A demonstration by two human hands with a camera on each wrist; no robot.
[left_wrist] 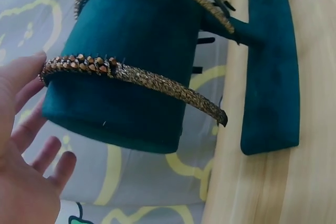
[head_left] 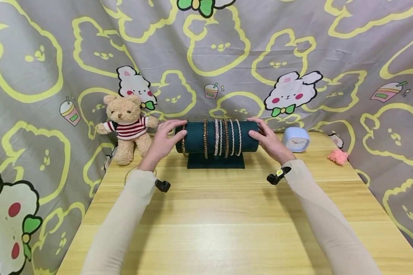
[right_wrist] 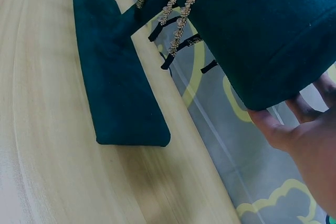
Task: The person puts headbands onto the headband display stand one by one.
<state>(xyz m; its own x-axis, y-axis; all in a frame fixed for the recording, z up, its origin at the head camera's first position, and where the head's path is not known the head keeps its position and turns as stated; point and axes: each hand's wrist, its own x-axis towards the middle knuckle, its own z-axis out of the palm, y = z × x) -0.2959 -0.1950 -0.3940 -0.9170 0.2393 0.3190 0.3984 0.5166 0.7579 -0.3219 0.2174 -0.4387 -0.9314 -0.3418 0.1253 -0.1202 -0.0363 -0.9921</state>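
Note:
A dark teal velvet headband stand (head_left: 194, 139) stands upright at the back of the table, its roll carrying several headbands. My left hand (head_left: 163, 139) is at the roll's left end, thumb and forefinger on the leftmost headband (left_wrist: 157, 83), which has bronze beads and a glittery gold band. The other fingers of that hand (left_wrist: 26, 166) are spread loosely beside the roll. My right hand (head_left: 270, 141) holds the roll's right end, thumb in front and fingers behind. Close by are two pale beaded headbands (right_wrist: 181, 24).
A teddy bear (head_left: 125, 128) in a striped shirt sits at the back left. Partly behind my left forearm lies a thin gold beaded hoop (head_left: 126, 176). At the back right are a blue clock (head_left: 296, 140) and a pink fluffy item (head_left: 338, 156). A patterned curtain (head_left: 227, 57) hangs behind.

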